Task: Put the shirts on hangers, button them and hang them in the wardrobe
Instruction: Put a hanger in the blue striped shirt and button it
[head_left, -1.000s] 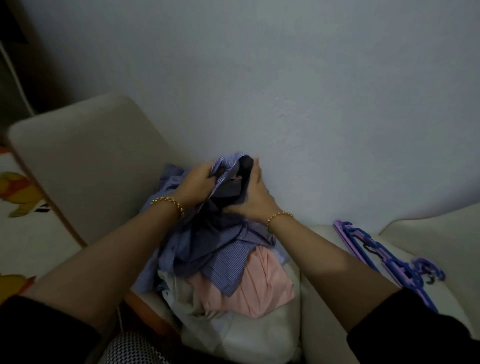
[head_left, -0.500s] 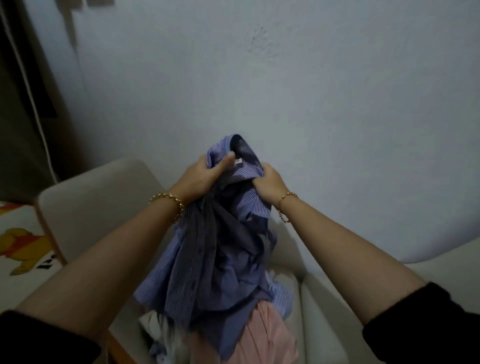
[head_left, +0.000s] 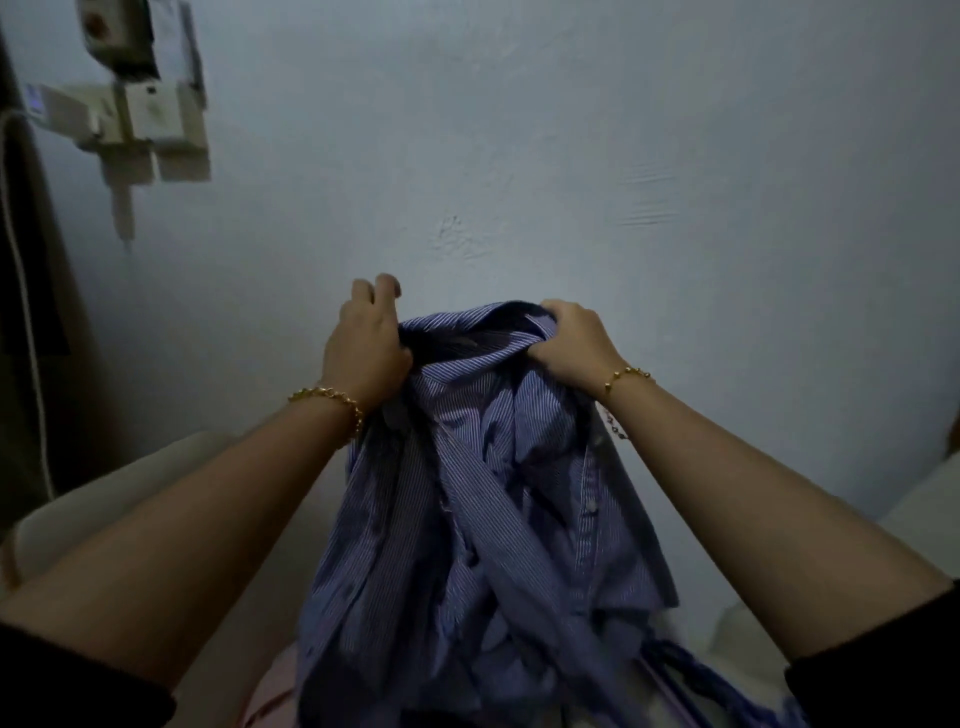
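A blue striped shirt (head_left: 498, 519) hangs crumpled in front of me, held up at its collar. My left hand (head_left: 363, 343) grips the collar's left side, two fingers lifted above the cloth. My right hand (head_left: 569, 343) is clenched on the collar's right side. The shirt's body and sleeves droop down in twisted folds. A bit of pink cloth (head_left: 270, 696) shows below it at the bottom edge. No hanger or wardrobe is in view.
A pale cushioned seat (head_left: 130, 493) lies below my arms, its other part (head_left: 924, 499) at the right edge. A plain wall stands close ahead. A white wall box with a cable (head_left: 140, 114) is at the upper left.
Both hands have lifted the blue striped shirt up off the pile of clothes, higher than before. The view has tilted up, so the pile and the purple hangers have dropped out of sight.
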